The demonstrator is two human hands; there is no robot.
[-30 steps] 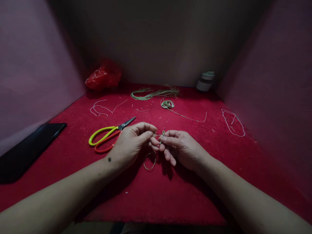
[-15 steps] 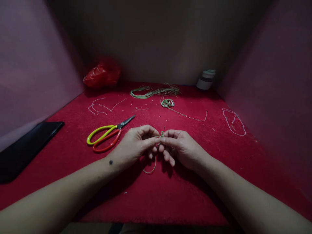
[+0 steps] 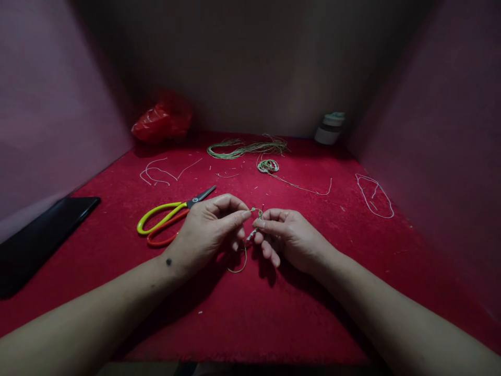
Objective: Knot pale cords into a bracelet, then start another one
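Observation:
Between thumb and forefinger, my left hand [image 3: 213, 222] pinches a thin green cord [image 3: 253, 209] that runs across to a small green loop. My right hand [image 3: 284, 230] is closed on a braided green-and-white cord [image 3: 252, 234], just below that loop at its upper end. The braid's lower part slants down to the left between the hands. A loose strand [image 3: 243, 266] curves onto the red cloth beneath my left hand. Scissors [image 3: 194, 200] with one yellow and one red handle lie left of my left hand, which partly covers the red handle.
A coiled braided cord [image 3: 268, 166] and a bundle of green cords [image 3: 242, 150] lie ahead. White cord [image 3: 374, 196] lies at right, more thread [image 3: 158, 169] at left. A red plastic bag [image 3: 162, 122], a lidded jar [image 3: 329, 129] and a black flat object [image 3: 47, 237] stand or lie near the walls.
My left hand has moved left and slightly up, away from my right hand, with the thin cord drawn out between them. More of the braid now shows. My right hand stays nearly in place.

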